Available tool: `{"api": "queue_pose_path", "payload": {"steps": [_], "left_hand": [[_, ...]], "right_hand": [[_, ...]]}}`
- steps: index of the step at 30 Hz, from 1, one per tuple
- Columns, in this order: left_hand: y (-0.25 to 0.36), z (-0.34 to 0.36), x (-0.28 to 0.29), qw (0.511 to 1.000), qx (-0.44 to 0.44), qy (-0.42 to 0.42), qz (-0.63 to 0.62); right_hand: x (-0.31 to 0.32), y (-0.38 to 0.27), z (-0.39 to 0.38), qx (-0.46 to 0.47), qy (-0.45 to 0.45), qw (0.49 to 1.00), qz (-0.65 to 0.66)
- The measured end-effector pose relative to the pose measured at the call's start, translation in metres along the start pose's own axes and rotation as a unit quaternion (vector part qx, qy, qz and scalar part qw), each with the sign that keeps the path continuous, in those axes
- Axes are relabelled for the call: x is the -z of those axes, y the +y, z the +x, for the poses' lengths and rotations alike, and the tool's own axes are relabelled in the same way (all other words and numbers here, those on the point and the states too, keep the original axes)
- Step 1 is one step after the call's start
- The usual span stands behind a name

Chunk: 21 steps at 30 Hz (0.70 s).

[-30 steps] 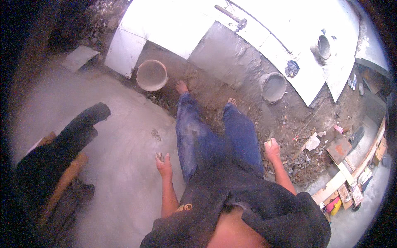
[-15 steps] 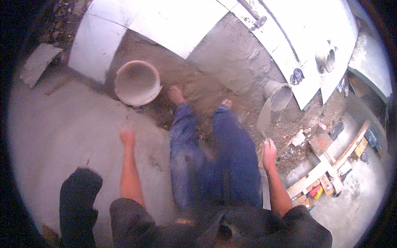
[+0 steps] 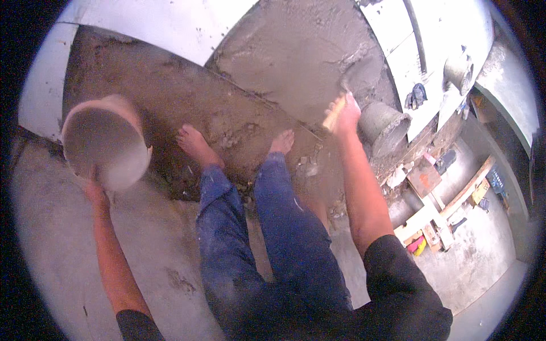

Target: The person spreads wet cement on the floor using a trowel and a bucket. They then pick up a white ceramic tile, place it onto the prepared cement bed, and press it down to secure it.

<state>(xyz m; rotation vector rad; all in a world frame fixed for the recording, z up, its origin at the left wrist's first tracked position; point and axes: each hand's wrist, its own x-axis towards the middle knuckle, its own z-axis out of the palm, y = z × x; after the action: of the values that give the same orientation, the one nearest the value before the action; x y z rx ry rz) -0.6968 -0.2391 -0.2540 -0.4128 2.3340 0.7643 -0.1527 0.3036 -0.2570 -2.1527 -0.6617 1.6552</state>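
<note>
My left hand (image 3: 96, 190) grips the near rim of a pale, mortar-stained bucket (image 3: 116, 150), its thumb inside. The bucket is tipped so that its mouth faces me, and the visible inner wall is coated grey. In my right hand (image 3: 348, 116) is a trowel by its yellowish handle (image 3: 334, 115). Its blade is blurred against the wet grey mortar (image 3: 278, 45) ahead, so I cannot tell whether it touches. Just right of that hand, a mortar-crusted bucket (image 3: 382, 128) lies tilted with its mouth toward the right.
Large white tiles (image 3: 153, 25) border the mortar at the far left and far right. A grey container (image 3: 458, 73) and a dark crumpled item (image 3: 416, 96) are on the right tiles. Wood pieces (image 3: 424, 224) and tools lie at right. My bare feet (image 3: 196, 142) stand on brown dirt.
My left hand has moved up and left and taken hold of the bucket's rim; the bucket looks more tipped. My right hand has gone forward with the trowel, over the mortar. The view has shifted.
</note>
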Motion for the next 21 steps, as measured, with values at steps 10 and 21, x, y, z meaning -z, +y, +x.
{"api": "queue_pose_path", "payload": {"steps": [10, 21], "left_hand": [[0.145, -0.122, -0.084, 0.939, -0.340, 0.017, 0.039], [0.189, -0.148, -0.113, 0.947, -0.313, -0.019, -0.073]], "right_hand": [[0.075, 0.016, -0.088, 0.328, 0.095, 0.770, -0.540], [-0.114, 0.015, -0.196, 0.346, -0.376, 0.628, -0.586]]}}
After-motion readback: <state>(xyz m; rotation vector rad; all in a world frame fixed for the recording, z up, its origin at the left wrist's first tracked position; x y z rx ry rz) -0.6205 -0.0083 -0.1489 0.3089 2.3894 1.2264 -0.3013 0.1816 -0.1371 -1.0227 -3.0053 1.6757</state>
